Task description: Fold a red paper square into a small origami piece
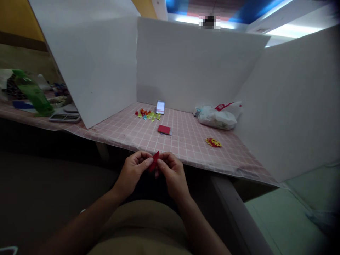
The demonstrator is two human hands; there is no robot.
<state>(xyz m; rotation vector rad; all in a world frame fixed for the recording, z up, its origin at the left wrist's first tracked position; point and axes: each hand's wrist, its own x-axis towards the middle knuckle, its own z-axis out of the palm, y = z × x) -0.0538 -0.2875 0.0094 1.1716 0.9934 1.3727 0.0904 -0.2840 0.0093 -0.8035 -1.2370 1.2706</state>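
Observation:
Between my two hands, just off the table's front edge, is a small folded piece of red paper (154,162) with a pointed top. My left hand (136,168) pinches its left side between thumb and fingers. On the other side, my right hand (171,171) grips it with the thumb in front; some of its fingers are hidden behind. A stack of square paper (164,129), red on top, lies on the table beyond my hands. Farther back sits a cluster of small folded paper figures (148,115) in red, orange, yellow and blue.
The table (127,129) has a pink checked cover. A phone (160,107) leans near the back panel. White plastic bags (219,117) and a yellow-and-red cutout (214,142) lie to the right. White panels wall three sides. Left outside stand a green bottle (34,94) and a scale (65,117).

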